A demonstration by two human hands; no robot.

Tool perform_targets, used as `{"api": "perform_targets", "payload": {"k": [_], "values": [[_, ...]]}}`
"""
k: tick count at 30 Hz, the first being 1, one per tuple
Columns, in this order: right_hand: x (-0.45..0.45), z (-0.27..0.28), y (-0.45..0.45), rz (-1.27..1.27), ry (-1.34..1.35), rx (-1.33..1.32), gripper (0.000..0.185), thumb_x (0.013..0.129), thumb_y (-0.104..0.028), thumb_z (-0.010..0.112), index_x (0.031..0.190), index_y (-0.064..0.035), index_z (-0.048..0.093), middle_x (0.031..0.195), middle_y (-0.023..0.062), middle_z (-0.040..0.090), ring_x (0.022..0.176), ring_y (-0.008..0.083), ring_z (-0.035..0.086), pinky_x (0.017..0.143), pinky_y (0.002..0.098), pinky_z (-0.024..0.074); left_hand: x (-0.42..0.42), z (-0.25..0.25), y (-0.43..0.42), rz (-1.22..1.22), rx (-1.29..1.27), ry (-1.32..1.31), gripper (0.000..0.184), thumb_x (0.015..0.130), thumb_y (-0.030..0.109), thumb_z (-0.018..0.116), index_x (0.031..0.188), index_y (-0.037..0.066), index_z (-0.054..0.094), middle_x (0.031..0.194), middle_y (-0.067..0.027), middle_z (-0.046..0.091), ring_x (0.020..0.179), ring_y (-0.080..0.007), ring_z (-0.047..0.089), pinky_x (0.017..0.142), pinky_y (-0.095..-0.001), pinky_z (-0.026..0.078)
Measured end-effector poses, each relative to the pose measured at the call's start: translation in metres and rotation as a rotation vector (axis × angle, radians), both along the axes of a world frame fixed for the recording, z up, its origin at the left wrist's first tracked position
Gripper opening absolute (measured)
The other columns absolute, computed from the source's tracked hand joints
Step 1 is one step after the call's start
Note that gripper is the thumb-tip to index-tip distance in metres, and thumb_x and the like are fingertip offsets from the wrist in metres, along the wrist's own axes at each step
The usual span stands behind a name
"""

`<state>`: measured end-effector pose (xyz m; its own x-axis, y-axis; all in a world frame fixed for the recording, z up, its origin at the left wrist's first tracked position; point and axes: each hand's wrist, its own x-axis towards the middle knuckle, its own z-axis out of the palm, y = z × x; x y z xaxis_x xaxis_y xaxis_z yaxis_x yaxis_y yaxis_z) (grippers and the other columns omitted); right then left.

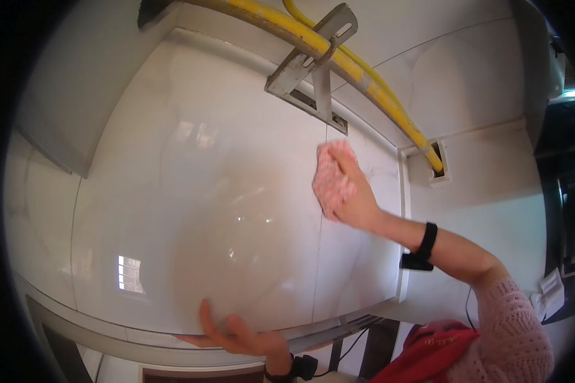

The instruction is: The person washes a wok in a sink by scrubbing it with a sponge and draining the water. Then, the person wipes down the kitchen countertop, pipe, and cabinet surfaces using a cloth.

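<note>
My right hand [358, 195] presses a pink-and-white patterned cloth [331, 182] against the glossy white tiled surface [172, 191], beside a tile joint. The fingers are bent over the cloth, which is bunched under the palm. My left hand [236, 336] rests at the near edge of the same surface, fingers apart and holding nothing. Black bands sit on both wrists. Just beyond the cloth stands a metal bracket [322, 92] on the tile.
A yellow pipe [358, 73] runs past the bracket into a wall opening [438, 163]. A grey panel [64, 89] borders the left side. Dark appliances [572, 191] and a white plug-like item [549, 290] are at right. A thin black cable hangs below the near edge.
</note>
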<state>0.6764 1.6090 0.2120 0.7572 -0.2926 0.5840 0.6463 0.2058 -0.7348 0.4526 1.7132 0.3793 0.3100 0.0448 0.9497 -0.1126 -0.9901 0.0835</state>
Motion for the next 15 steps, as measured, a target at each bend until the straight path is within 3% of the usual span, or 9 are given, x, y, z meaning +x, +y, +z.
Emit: {"api": "perform_targets", "payload": {"k": [3,5,9,12,14,15], "values": [[0.048,-0.009,0.028,-0.273,-0.068,-0.075,0.06,0.087,-0.02,0.059,0.142,-0.0003,0.045,0.14,0.0228,0.05,0.132,0.0425,0.046,0.114,0.045,0.0348,-0.001,-0.001,0.005,-0.045,-0.054,-0.008,0.059,0.098,0.026,0.046,0.147,-0.004,0.04,0.155,-0.021,0.029,0.141,-0.0367,0.036,0.112,-0.0514,0.036],[0.053,-0.015,0.04,-0.19,0.003,-0.099,0.072,0.086,-0.024,0.06,0.149,0.0011,0.037,0.149,0.0236,0.043,0.14,0.0413,0.038,0.118,0.0457,0.0292,-0.002,0.002,0.005,0.001,-0.02,-0.016,0.054,0.098,0.027,0.046,0.142,-0.005,0.048,0.158,-0.0227,0.023,0.142,-0.038,0.034,0.113,-0.0521,0.034],[-0.035,-0.004,0.037,0.058,-0.008,-0.115,0.081,0.083,-0.026,0.063,0.152,0.0028,0.032,0.153,0.0241,0.036,0.144,0.0399,0.031,0.119,0.0475,0.0242,0.002,0.003,-0.001,0.052,0.053,-0.039,0.051,0.098,0.028,0.046,0.136,-0.004,0.054,0.161,-0.0258,0.014,0.145,-0.0415,0.028,0.114,-0.054,0.031],[-0.1,0.008,0.019,0.319,-0.048,-0.422,0.088,0.08,-0.028,0.064,0.154,0.0041,0.028,0.156,0.0245,0.03,0.147,0.0389,0.025,0.12,0.0488,0.0205,0.0,0.001,0.002,0.032,0.049,-0.026,0.05,0.099,0.029,0.045,0.136,-0.004,0.054,0.161,-0.0272,0.013,0.146,-0.0428,0.023,0.115,-0.0558,0.028],[-0.099,0.038,0.002,0.514,0.074,-0.715,0.093,0.078,-0.028,0.064,0.155,0.0057,0.024,0.161,0.0256,0.023,0.152,0.0394,0.017,0.122,0.0497,0.0151,-0.001,0.001,0.001,0.049,0.05,-0.016,0.05,0.099,0.029,0.044,0.136,-0.004,0.055,0.16,-0.0275,0.013,0.147,-0.043,0.021,0.115,-0.0563,0.027],[-0.082,0.038,0.014,0.36,0.012,-0.621,0.094,0.078,-0.026,0.064,0.155,0.0068,0.022,0.162,0.0264,0.018,0.153,0.0401,0.012,0.123,0.0492,0.0125,-0.002,0.001,-0.002,0.071,0.057,-0.015,0.051,0.099,0.029,0.044,0.136,-0.004,0.054,0.16,-0.0274,0.013,0.147,-0.043,0.021,0.115,-0.0563,0.027]]}}
